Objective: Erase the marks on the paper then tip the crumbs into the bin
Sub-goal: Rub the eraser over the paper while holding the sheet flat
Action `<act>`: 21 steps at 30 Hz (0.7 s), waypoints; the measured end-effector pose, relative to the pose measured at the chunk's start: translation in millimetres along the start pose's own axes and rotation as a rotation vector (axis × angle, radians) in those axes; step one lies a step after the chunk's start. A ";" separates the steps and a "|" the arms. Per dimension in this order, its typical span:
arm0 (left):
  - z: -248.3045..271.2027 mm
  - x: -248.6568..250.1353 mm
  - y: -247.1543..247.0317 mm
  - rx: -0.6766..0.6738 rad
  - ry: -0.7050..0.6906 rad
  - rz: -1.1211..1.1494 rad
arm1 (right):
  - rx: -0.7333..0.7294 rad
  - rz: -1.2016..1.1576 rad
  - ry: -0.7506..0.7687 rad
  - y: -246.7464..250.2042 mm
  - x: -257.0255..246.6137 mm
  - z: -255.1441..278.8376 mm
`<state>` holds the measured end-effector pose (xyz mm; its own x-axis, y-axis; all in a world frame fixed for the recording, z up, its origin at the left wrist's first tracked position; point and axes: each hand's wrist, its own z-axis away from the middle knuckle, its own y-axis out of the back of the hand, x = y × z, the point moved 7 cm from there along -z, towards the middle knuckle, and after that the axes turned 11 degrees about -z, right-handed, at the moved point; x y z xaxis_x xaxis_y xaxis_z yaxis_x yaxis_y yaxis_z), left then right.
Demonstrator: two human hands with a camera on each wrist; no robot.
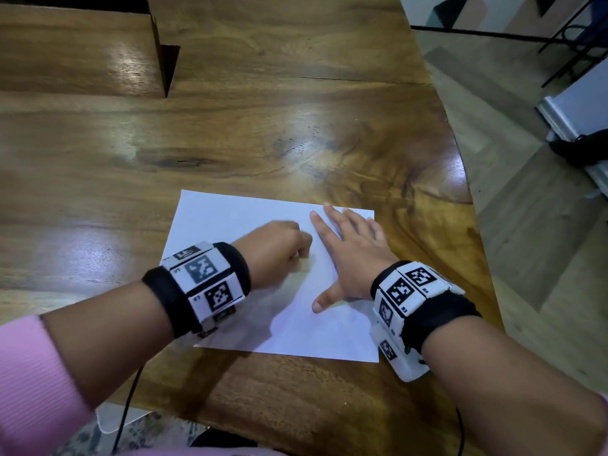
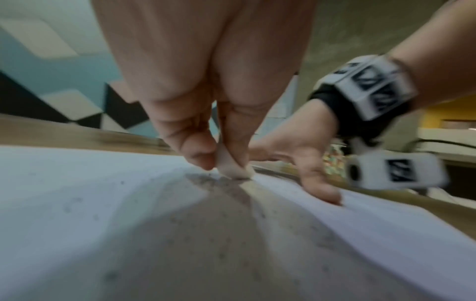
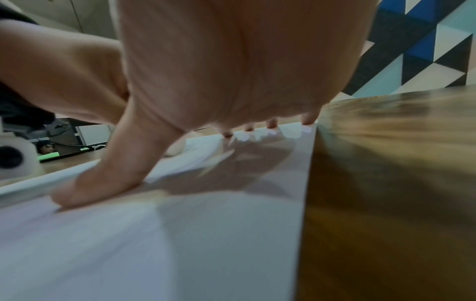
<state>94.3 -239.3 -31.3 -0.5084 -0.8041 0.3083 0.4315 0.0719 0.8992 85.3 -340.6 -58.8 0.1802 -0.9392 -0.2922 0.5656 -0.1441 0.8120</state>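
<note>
A white sheet of paper [image 1: 230, 222] lies on the wooden table [image 1: 296, 126] near its front right edge. My left hand [image 1: 279, 248] is curled over the middle of the sheet and pinches a small pale eraser [image 2: 233, 170], whose tip presses on the paper [image 2: 77, 203]. Grey smudge and dark crumbs [image 2: 206, 181] lie around the tip. My right hand [image 1: 348, 245] lies flat with spread fingers on the right part of the sheet. Seen from the right wrist, the thumb [image 3: 103, 179] and fingertips [image 3: 270, 124] press the paper [image 3: 180, 244] beside its right edge.
The table's curved right edge [image 1: 460, 179] drops to a light wooden floor [image 1: 526, 225]. A raised wooden block [image 1: 82, 47] stands at the far left of the table. Black metal furniture legs [image 1: 566, 44] stand at the far right. No bin is in view.
</note>
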 end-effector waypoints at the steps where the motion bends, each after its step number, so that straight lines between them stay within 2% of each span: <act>1: -1.3 -2.2 3.2 0.037 0.029 0.014 | 0.001 -0.002 0.001 -0.1 0.3 -0.3; 2: 1.9 -1.2 1.6 0.037 0.019 0.023 | 0.001 -0.005 0.002 0.0 0.7 -0.3; 6: 36.9 14.6 -25.7 -0.131 -0.136 0.014 | 0.024 -0.045 0.007 1.0 0.7 0.1; 11: 41.0 12.0 -27.9 -0.101 -0.105 0.008 | 0.031 -0.148 0.002 6.1 11.6 5.1; 16: 27.4 5.2 -15.8 -0.187 -0.034 0.013 | 0.032 -0.152 0.002 10.0 16.0 17.6; 17: 16.8 0.1 -5.3 -0.156 0.000 0.021 | 0.025 -0.136 0.005 9.7 14.3 17.8; 21: -31.4 -22.8 41.5 0.135 0.206 0.074 | 0.006 -0.100 -0.013 8.1 12.1 17.3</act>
<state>147.2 -236.5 -10.7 -0.3109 -0.8958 0.3176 0.3513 0.2022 0.9142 78.1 -358.5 -47.0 0.1124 -0.9241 -0.3654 0.5756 -0.2391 0.7820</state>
